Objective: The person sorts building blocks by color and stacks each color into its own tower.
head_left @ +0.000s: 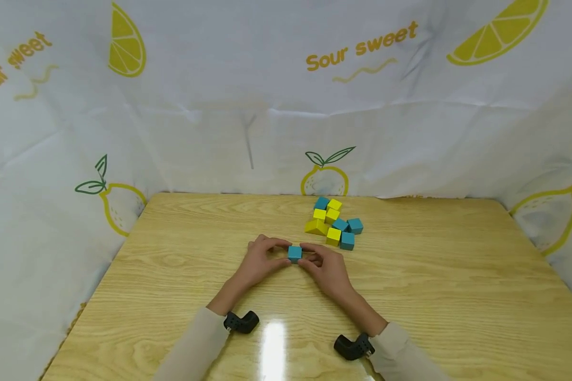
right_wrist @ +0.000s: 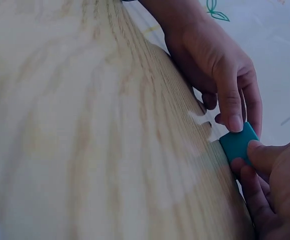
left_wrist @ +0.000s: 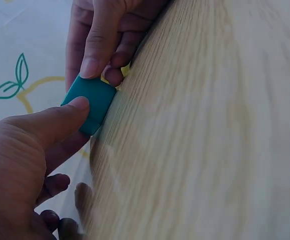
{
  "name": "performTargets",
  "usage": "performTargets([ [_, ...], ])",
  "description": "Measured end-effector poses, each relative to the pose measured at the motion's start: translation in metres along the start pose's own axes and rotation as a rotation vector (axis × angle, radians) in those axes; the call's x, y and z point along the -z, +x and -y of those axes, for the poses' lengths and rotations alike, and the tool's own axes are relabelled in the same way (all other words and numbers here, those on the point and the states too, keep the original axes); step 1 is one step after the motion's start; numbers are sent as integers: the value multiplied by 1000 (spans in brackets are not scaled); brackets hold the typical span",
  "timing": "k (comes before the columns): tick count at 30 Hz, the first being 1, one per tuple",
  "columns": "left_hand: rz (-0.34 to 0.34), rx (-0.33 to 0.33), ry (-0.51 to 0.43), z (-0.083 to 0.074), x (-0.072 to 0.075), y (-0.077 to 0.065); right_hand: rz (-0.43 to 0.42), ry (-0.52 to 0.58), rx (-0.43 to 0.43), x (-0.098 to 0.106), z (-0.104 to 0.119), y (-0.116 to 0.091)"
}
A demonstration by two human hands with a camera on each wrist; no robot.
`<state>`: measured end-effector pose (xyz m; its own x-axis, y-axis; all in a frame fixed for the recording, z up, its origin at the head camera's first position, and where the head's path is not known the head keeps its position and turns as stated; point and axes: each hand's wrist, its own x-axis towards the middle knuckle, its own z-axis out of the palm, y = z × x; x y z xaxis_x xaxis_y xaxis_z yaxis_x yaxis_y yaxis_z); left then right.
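A small blue cube (head_left: 295, 254) sits at the tabletop between both hands. From the left side, my left hand (head_left: 259, 260) pinches it between thumb and fingers. My right hand (head_left: 329, 267) pinches the same cube from the right. In the left wrist view the blue cube (left_wrist: 95, 100) shows a flat face, with a thumb at each of two edges. The right wrist view has the cube (right_wrist: 239, 142) low against the wood, the left hand (right_wrist: 225, 75) above it and the right hand (right_wrist: 285, 175) below.
Behind and right of the hands lies a loose cluster of yellow cubes (head_left: 333, 236), blue cubes (head_left: 347, 241) and a yellow triangular block (head_left: 316, 227). They rest on a wooden table (head_left: 457, 286). A white lemon-printed cloth (head_left: 219, 143) hangs behind the table.
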<state>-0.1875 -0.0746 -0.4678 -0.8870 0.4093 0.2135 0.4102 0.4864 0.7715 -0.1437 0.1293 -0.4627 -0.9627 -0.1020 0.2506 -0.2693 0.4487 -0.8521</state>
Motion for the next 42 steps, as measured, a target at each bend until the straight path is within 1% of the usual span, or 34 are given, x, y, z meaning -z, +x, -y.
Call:
performTargets([
  [4,-16,41,-46,7,12,-14,47,31,7,-15,6,3],
  [7,-33,56,-66,11,22,-24,80,50,15,-26,11,6],
  [13,-80,53,-28,18,36,-37,112,56,52,-44,20,12],
  [15,-106,58,-21,21,39,-40,132,60,58,-48,22,13],
  [18,-119,56,-14,22,41,-43,145,58,47,-51,26,13],
  [23,-120,50,9,23,41,-43,136,41,41,-52,28,14],
  [28,-116,67,23,23,41,-41,143,40,52,-53,25,16],
  [31,-104,72,16,24,42,-41,148,55,43,-52,25,15],
  [34,-99,73,5,24,42,-40,131,110,15,-50,26,13],
  [36,-104,71,-3,25,42,-40,113,158,-1,-45,26,11],
  [38,-108,69,-9,24,42,-40,83,193,4,-39,27,8],
  [42,-106,59,-5,24,43,-41,28,208,32,-16,38,0],
])
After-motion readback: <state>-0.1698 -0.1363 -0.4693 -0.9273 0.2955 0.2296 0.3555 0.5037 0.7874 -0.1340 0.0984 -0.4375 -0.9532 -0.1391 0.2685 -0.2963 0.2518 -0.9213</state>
